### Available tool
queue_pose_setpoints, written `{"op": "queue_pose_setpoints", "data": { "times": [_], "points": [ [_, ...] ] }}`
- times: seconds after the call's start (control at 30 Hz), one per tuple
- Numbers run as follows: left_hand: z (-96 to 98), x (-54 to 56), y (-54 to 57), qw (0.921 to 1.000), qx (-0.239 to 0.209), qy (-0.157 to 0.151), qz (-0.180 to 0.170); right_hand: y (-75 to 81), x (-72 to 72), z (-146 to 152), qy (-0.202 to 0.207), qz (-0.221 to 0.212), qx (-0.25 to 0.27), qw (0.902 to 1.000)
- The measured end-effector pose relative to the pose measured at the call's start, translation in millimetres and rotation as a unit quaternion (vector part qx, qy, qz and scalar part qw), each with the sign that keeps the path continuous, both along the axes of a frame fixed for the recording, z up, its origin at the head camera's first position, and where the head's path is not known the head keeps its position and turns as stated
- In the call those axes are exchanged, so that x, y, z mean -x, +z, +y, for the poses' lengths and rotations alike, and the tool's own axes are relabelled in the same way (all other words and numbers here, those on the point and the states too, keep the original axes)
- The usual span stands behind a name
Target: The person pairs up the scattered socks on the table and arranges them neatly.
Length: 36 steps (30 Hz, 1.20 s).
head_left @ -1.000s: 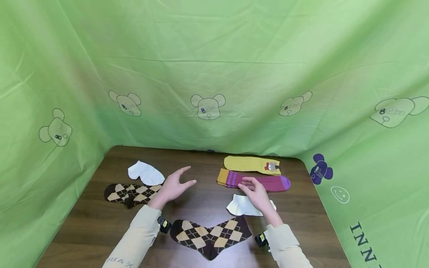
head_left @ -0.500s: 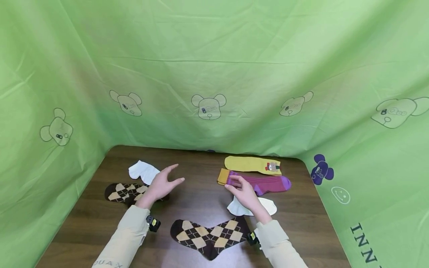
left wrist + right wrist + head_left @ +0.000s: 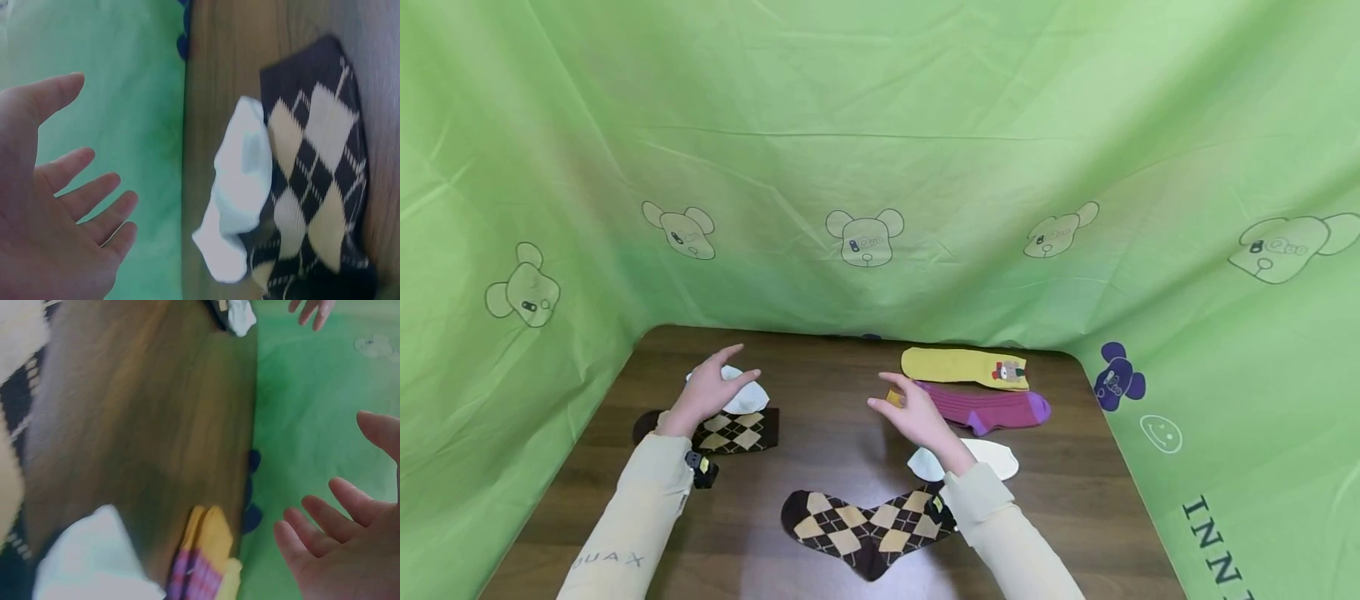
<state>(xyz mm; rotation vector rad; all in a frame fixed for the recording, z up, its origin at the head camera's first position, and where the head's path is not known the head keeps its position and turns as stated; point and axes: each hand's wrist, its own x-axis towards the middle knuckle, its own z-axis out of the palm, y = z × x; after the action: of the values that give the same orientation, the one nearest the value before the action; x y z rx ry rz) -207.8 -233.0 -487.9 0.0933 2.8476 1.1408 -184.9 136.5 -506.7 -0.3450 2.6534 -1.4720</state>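
Observation:
My left hand [image 3: 706, 392] hovers at the left over a white sock [image 3: 747, 393] and a brown argyle sock [image 3: 737, 431], fingers spread and holding nothing. The left wrist view shows that white sock [image 3: 242, 175] lying against the argyle one [image 3: 315, 156]. My right hand [image 3: 917, 412] is in the air near the orange cuff of a purple sock [image 3: 992, 408], thumb and fingers apart, with nothing in it. Its forearm partly covers another white sock [image 3: 996, 458]. A second brown argyle sock [image 3: 868, 533] lies bent at the front middle, its right end behind the right wrist camera.
Behind the purple sock lies a yellow sock [image 3: 958, 367] with a small animal figure. The brown wooden table [image 3: 835, 400] ends at a green cloth [image 3: 865, 167] printed with bear heads, which rises at the back and both sides.
Both hands have moved left. The left hand has gone from right of the left pair to above it; the right hand has shifted from the purple sock's middle to its orange cuff.

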Motion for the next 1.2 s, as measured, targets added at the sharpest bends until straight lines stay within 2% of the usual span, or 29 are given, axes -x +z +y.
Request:
{"op": "queue_pose_setpoints", "data": {
  "times": [0.1, 0.2, 0.33, 0.5, 0.63, 0.83, 1.0, 1.2],
  "points": [
    [-9.3, 4.9, 0.9, 0.9999, 0.012, 0.007, -0.006, 6.0, 4.2, -9, 0.013, 0.004, -0.016, 0.9998],
    [-16.1, 8.4, -2.8, 0.9995, 0.014, 0.017, -0.023, 9.3, 7.6, -18, 0.02, 0.001, -0.018, 0.9996],
    [-23.5, 9.7, -17.5, 0.9989, 0.023, 0.023, -0.034, 9.6, 12.4, -31, 0.029, -0.012, -0.014, 0.9994],
    [-27.1, 7.3, -37.5, 0.9984, 0.047, 0.015, -0.028, 8.9, 18.4, -46, 0.041, -0.007, -0.029, 0.9987],
    [-25.0, 5.8, -47.6, 0.9974, 0.057, 0.01, -0.042, 8.2, 22.6, -55, 0.042, -0.004, -0.051, 0.9978],
    [-17.0, 3.8, -49.4, 0.9961, 0.07, 0.003, -0.054, 6.8, 23.8, -64, 0.045, -0.002, -0.065, 0.9969],
    [-9.3, 2.4, -48.9, 0.9957, 0.082, -0.016, -0.04, 5.0, 23.3, -70, 0.044, -0.008, -0.071, 0.9965],
    [2.6, -1.0, -53.8, 0.9938, 0.102, -0.039, -0.022, 1.0, 21.2, -73, 0.051, -0.018, -0.076, 0.9956]
  ]
}}
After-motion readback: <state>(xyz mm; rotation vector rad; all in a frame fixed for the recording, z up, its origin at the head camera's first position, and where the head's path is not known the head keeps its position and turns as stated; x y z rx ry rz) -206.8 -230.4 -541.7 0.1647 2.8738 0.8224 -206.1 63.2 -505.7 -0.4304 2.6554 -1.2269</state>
